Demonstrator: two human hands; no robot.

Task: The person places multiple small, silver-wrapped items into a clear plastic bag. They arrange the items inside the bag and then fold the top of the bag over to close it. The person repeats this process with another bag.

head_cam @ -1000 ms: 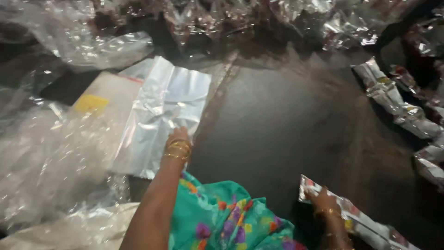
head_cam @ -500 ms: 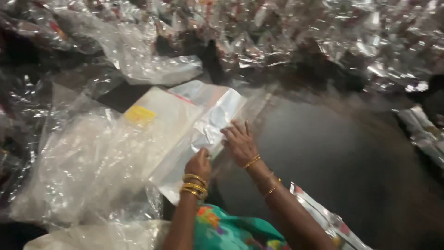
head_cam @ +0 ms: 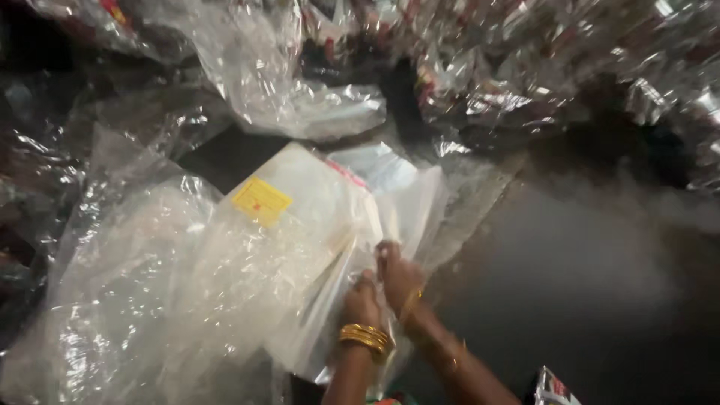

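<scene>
A stack of flat clear plastic bags (head_cam: 390,195) lies on the dark floor, beside a white packet with a yellow label (head_cam: 261,201). My left hand (head_cam: 362,298), with gold bangles at the wrist, pinches the near edge of the top bag. My right hand (head_cam: 399,273) sits right next to it and grips the same edge. The fingertips of both hands are partly hidden under the plastic film.
Crumpled clear plastic sheets (head_cam: 112,300) heap up on the left. A pile of shiny foil packets (head_cam: 540,67) runs along the back and right. Dark floor (head_cam: 600,300) spreads to the right. One printed packet (head_cam: 553,388) shows at the bottom edge.
The view has swung left and closer. My right hand left the packet at the lower right and joined my left hand at the edge of the clear bag.
</scene>
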